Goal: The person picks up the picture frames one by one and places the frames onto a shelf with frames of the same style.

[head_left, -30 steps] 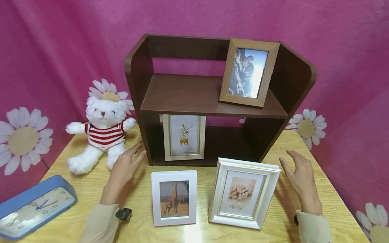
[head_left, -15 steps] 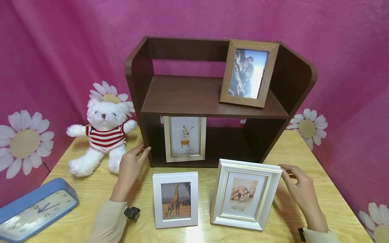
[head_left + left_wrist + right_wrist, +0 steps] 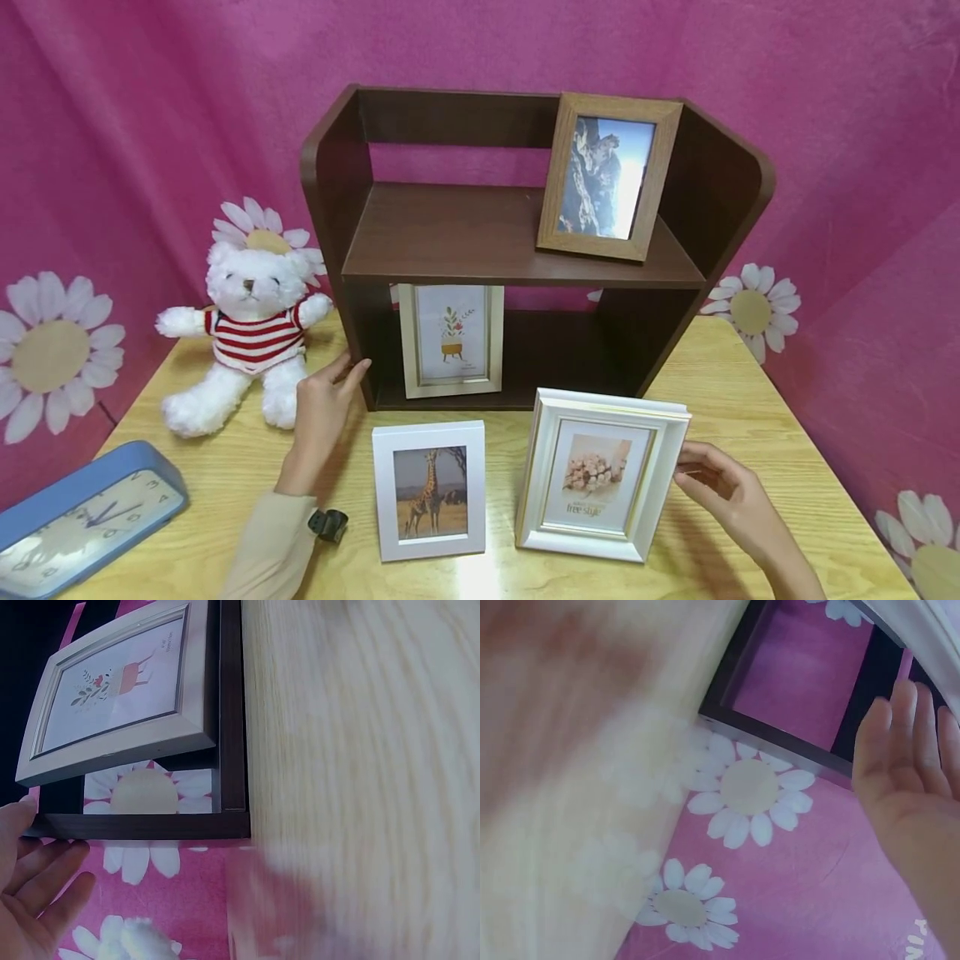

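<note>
Since half a second ago, the right hand [image 3: 737, 496] has slid from the top corner of the white-and-gold frame [image 3: 596, 479] down its right edge; whether it grips, I cannot tell. That frame stands on the table [image 3: 810, 492] before the brown shelf [image 3: 442, 237], whose left edge the left hand [image 3: 322, 408] pinches.

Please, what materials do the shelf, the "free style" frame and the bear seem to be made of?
Shelf: probably brown wood or laminated board, satin; its flat panels show soft sheen.
"Free style" frame: wood or plastic, unclear; smooth white finish, golden inner edge.
Bear: likely plush; its white surface looks fluffy.
</note>
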The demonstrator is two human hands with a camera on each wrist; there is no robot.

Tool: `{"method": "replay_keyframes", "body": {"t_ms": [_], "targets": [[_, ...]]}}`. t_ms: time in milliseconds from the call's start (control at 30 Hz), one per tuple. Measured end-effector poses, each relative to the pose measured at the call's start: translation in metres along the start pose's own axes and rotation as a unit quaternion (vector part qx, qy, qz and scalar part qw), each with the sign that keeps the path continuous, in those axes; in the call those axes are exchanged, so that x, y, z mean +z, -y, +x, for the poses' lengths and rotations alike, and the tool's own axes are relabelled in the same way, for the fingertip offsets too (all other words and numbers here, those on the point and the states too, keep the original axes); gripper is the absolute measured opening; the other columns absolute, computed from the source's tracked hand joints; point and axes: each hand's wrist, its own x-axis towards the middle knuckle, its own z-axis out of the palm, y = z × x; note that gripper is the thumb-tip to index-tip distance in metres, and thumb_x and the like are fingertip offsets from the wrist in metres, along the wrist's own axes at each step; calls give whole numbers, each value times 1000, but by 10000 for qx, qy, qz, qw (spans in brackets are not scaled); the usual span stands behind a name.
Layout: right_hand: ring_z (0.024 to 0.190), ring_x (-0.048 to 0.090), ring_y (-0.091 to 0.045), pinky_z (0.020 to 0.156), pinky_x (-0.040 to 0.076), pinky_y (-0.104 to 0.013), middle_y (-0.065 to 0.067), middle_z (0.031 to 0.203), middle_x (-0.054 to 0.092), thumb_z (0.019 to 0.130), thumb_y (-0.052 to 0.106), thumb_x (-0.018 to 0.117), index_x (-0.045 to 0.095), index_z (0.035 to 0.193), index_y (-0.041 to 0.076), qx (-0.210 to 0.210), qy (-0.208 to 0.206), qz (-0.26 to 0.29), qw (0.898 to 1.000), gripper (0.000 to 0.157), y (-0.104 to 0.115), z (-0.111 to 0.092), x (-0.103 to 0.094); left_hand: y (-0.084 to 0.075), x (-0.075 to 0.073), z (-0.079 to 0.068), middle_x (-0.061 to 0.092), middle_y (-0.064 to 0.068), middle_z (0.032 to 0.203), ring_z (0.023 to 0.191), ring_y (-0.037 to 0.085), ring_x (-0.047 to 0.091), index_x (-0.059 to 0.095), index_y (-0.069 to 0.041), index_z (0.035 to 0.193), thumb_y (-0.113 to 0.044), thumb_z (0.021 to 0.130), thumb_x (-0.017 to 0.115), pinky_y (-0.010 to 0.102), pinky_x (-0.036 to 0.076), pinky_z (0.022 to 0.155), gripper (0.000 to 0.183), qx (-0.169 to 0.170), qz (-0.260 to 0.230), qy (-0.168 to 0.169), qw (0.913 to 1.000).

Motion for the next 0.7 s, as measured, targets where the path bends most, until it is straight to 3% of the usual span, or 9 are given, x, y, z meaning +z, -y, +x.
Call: {"method": "replay_keyframes", "body": {"t_ms": [233,333,467,567,700], "targets": [[88,60,-3,74,53,-15,7,97,63,79,-21,60,56,116,6,88,-57,39,9999,47,-8,-14,18,-1,3,-2,67,27,98,88,38,67,68,12,103,-5,80,75,47,56,73,30,23,-218,-334,9992],[87,59,-2,71,53,-14,8,96,63,76,-23,62,56,113,6,81,-201,32,9998,47,-11,-18,23,-2,4,-2,67,26,98,84,36,68,68,11,104,-2,80,75,21,57,72,29,-114,-463,-414,9980],[85,59,-1,70,52,-12,10,95,63,75,-24,61,57,110,9,2,-248,97,9996,48,-14,-21,27,-4,5,-2,67,27,99,81,36,68,67,11,106,-1,80,74,-3,42,70,29,-388,-823,-397,9951],[85,59,-1,70,52,-13,10,95,63,75,-24,61,58,109,8,96,-219,130,9996,47,-15,-22,28,-5,5,-3,67,27,100,83,30,68,67,12,106,0,81,73,-1,45,69,29,-641,-1079,-399,9913],[86,58,0,70,53,-13,12,96,62,75,-20,65,56,107,0,532,-358,-293,9975,38,-14,-23,31,-5,7,-3,67,26,102,83,3,66,67,11,107,-1,81,74,4,50,70,29,-1187,-1563,-456,9795]]}}
